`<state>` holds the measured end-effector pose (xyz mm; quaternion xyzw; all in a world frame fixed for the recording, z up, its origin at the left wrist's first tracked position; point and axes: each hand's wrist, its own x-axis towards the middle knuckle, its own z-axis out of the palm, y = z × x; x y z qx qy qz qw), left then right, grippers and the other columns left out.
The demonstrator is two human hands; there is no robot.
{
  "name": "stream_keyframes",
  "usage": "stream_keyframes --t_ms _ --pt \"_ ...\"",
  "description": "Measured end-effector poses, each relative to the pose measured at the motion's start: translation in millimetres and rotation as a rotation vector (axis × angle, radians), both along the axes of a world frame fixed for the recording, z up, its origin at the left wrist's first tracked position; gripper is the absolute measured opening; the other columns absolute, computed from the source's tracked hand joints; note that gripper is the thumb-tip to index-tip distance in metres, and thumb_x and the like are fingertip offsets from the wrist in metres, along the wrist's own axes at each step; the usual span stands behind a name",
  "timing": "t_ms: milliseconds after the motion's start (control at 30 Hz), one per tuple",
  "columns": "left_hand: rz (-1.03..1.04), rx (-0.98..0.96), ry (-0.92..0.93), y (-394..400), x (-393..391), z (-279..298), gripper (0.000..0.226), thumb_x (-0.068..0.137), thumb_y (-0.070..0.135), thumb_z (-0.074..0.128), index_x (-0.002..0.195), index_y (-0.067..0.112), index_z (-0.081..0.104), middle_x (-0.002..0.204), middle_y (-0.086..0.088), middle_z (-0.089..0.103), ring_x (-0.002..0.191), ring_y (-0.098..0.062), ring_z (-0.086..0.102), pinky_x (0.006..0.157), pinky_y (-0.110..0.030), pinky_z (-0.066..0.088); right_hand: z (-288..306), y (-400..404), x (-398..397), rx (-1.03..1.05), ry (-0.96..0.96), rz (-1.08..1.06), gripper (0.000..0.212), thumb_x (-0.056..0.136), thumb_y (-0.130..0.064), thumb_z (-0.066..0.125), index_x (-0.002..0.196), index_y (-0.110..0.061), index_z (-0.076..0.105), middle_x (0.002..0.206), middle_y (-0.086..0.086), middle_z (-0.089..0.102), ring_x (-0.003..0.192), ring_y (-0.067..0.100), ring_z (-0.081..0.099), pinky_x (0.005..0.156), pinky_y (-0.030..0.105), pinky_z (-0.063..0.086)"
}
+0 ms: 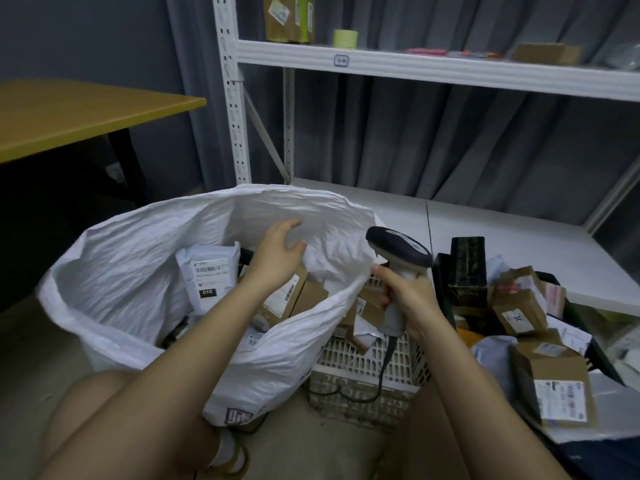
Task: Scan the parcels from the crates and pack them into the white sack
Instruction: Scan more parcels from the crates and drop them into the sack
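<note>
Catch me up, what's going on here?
A person is packing parcels. The right hand grips a scanner above a white crate. The left hand reaches open and empty into the white sack, which already holds several parcels. More wait in the dark crate.

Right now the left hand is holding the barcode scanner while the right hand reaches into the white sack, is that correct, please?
Not quite: the hands are swapped. The head view shows the right hand holding the barcode scanner while the left hand reaches into the white sack.
</note>
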<state>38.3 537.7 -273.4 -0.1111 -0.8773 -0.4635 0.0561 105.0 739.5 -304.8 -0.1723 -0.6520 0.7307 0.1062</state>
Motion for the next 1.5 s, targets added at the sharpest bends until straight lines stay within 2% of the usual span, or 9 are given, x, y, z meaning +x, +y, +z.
stream_keyframes --t_ms 200,433,600,833,1033,1133,1267,1367,1500 --pt "-0.263 0.055 0.075 95 24 -3 0.033 0.096 0.021 0.051 0.129 0.026 0.053 0.132 0.008 0.051 0.121 -0.005 0.047 0.100 -0.023 0.039 -36 60 -3 -0.048 -0.040 -0.207 0.021 0.082 -0.014 0.075 0.070 -0.008 0.059 0.053 0.008 0.052 0.047 0.019 0.048 0.052 0.030 0.045" --pt "-0.393 -0.026 -0.166 208 6 -76 0.030 0.093 0.017 0.055 0.123 0.018 0.057 0.121 0.001 0.060 0.110 -0.015 0.057 0.097 -0.032 0.046 -82 144 -13 -0.055 -0.121 -0.374 0.022 0.079 -0.020 0.077 0.071 -0.009 0.060 0.055 0.004 0.056 0.053 0.020 0.053 0.059 0.034 0.047" --pt "-0.266 -0.164 -0.444 246 -40 -163 0.031 0.096 0.017 0.051 0.126 0.010 0.052 0.101 0.003 0.048 0.077 -0.004 0.050 0.058 -0.015 0.039 -119 183 -41 -0.046 -0.192 -0.233 0.022 0.085 -0.012 0.070 0.070 -0.009 0.054 0.055 0.005 0.051 0.046 0.017 0.047 0.056 0.033 0.043" --pt "-0.059 -0.269 -0.596 234 -137 -289 0.051 0.084 0.025 0.065 0.130 0.007 0.052 0.124 -0.020 0.059 0.112 -0.037 0.056 0.095 -0.046 0.047 -182 188 -121 -0.064 -0.232 -0.180 0.016 0.083 -0.010 0.073 0.076 -0.009 0.060 0.055 0.001 0.055 0.039 0.004 0.051 0.042 0.019 0.041" --pt "0.021 -0.369 -0.623 231 -166 -323 0.056 0.092 0.022 0.060 0.136 -0.006 0.038 0.140 -0.026 0.042 0.128 -0.037 0.042 0.105 -0.038 0.033 -228 183 -167 -0.086 -0.279 -0.164 0.015 0.083 -0.010 0.074 0.095 -0.005 0.068 0.087 0.007 0.068 0.080 0.020 0.065 0.072 0.032 0.056" --pt "0.028 -0.435 -0.622 226 -178 -353 0.068 0.095 0.034 0.053 0.146 0.000 0.024 0.151 -0.023 0.027 0.138 -0.035 0.029 0.115 -0.043 0.024 -249 184 -179 -0.134 -0.300 -0.135 0.006 0.085 -0.011 0.072 0.088 -0.012 0.067 0.080 0.000 0.067 0.077 0.017 0.064 0.068 0.026 0.054" --pt "-0.023 -0.574 -0.584 225 -186 -384 0.066 0.086 0.053 0.041 0.134 0.008 0.041 0.147 -0.019 0.032 0.136 -0.035 0.029 0.116 -0.047 0.020 -266 186 -187 -0.158 -0.343 -0.100 0.008 0.086 -0.014 0.072 0.087 -0.013 0.064 0.082 0.000 0.066 0.071 0.012 0.062 0.059 0.016 0.052" --pt "-0.052 -0.662 -0.474 228 -183 -384 0.057 0.088 0.045 0.053 0.140 0.026 0.038 0.157 -0.010 0.008 0.143 -0.033 0.010 0.118 -0.047 0.009 -274 188 -188 -0.159 -0.359 -0.094 0.006 0.087 -0.010 0.069 0.083 -0.011 0.064 0.074 0.001 0.063 0.064 0.011 0.058 0.056 0.017 0.050" --pt "-0.005 -0.592 -0.520 235 -175 -382 0.081 0.084 0.054 0.059 0.149 0.041 0.011 0.158 -0.009 -0.006 0.142 -0.036 0.005 0.115 -0.053 0.008 -284 188 -188 -0.145 -0.408 -0.090 0.025 0.086 -0.008 0.068 0.064 -0.010 0.054 0.056 0.006 0.053 0.047 0.013 0.050 0.050 0.024 0.044"
